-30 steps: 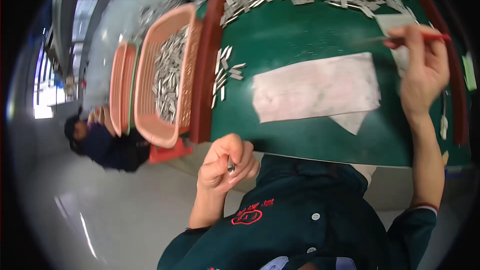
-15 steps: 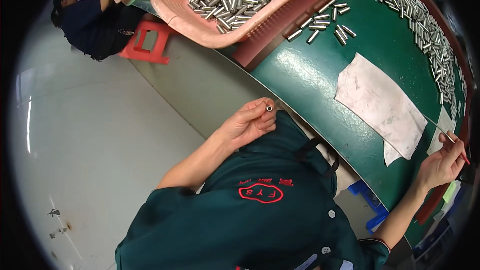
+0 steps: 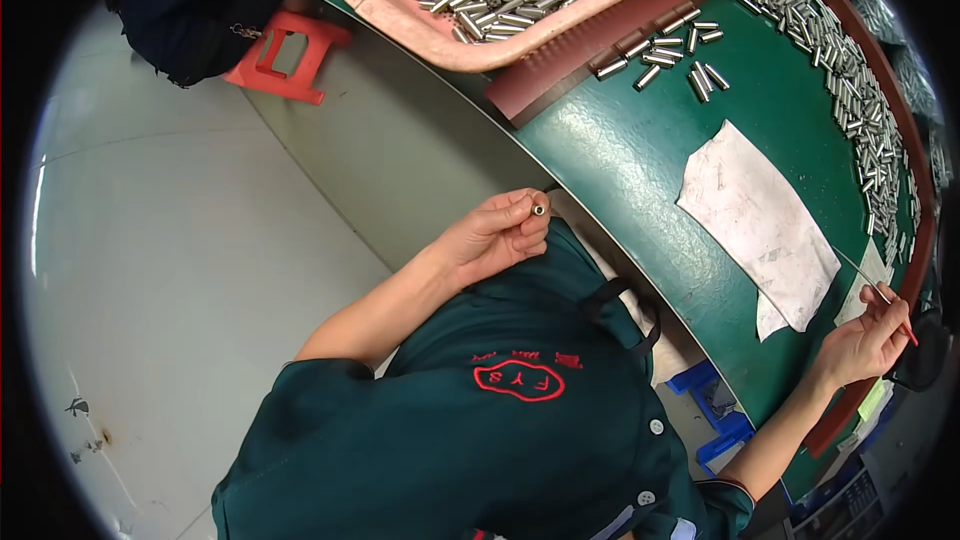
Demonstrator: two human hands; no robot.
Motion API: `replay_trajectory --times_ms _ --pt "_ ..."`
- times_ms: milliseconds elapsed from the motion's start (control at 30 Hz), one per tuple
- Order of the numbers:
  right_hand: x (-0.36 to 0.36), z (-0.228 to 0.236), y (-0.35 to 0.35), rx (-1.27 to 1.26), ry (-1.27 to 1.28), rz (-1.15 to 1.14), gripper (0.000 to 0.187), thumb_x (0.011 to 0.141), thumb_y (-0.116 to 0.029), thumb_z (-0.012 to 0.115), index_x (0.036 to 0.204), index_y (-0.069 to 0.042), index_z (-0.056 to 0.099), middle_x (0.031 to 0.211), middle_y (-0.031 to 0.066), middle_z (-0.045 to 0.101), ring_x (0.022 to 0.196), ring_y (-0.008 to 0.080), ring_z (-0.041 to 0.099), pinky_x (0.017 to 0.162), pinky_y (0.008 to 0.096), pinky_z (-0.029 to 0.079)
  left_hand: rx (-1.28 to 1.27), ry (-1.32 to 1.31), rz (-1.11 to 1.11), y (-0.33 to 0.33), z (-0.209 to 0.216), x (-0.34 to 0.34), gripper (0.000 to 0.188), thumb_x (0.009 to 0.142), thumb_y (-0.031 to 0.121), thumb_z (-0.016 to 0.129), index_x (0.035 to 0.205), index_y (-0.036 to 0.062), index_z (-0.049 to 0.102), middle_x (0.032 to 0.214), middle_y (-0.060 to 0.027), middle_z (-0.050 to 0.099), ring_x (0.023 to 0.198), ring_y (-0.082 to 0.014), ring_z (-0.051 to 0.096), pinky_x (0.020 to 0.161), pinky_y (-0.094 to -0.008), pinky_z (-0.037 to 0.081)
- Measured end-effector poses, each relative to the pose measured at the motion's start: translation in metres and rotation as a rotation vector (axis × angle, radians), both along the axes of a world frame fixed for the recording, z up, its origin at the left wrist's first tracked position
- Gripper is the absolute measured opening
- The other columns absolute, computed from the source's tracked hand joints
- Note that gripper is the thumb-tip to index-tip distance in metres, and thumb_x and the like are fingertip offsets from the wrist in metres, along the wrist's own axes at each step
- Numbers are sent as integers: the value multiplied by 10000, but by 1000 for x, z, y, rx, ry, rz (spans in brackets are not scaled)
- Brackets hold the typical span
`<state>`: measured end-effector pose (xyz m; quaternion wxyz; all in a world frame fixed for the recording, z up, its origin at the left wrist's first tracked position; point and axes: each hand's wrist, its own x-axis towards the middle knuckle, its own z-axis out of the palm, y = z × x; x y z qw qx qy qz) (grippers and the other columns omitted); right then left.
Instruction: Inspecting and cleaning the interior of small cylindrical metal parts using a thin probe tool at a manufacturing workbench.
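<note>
**Small Metal Tube Pinched at the Bench Edge**

The left hand (image 3: 495, 235) curls shut around a short, shiny metal tube (image 3: 539, 209), held just off the green table (image 3: 640, 150). The right hand (image 3: 860, 345) grips a thin red stick (image 3: 885, 302) beside a creased white cloth (image 3: 760, 225). Beyond, loose tubes fill a pink basket (image 3: 430, 25).

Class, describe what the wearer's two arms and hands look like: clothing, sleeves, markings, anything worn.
Both forearms are bare. The left hand and right hand wear no gloves, and no rings or watch show. Short sleeves of a dark green button-up work shirt end above the elbows; the right cuff has a thin red edge. A red embroidered emblem sits on the chest.
</note>
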<state>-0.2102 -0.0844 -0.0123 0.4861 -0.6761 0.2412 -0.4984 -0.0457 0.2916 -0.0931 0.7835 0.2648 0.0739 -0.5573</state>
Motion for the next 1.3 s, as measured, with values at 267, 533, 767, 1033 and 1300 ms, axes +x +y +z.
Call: replay_trajectory --times_ms 267,533,767,1033,1300 --pt "1 -2 0 -7 9 4 176 890 -123 476 882 48 515 806 160 597 623 185 558 624 273 477 -10 -5 -29 1 -2 -1 199 886 264 478 847 71 453 682 9 380 547 -74 318 552 -207 295" --pt "4 3 3 -22 3 -11 171 891 -120 475 876 47 511 808 158 597 620 174 557 617 262 477 -28 23 -38 0 1 0 189 866 244 517 866 55 508 656 6 405 562 -84 349 549 -209 307" --pt "14 7 16 22 -33 -51 154 891 -122 474 861 28 497 780 141 581 619 157 542 555 254 464 -117 -374 -335 -22 78 24 59 799 -5 523 851 -33 518 835 -205 596 730 -234 625 615 -282 526" --pt "14 16 10 39 -84 -117 92 869 -89 510 852 -2 484 736 103 594 563 123 550 540 218 449 -20 -1012 -409 -187 144 24 169 839 26 496 989 -40 539 793 -78 562 655 -95 538 613 -209 447" --pt "5 6 -2 33 -119 -115 84 860 -73 522 860 0 480 756 88 589 584 107 547 558 212 465 33 -983 -429 -268 105 36 256 882 120 468 1113 23 520 805 2 509 683 -53 454 656 -173 398"
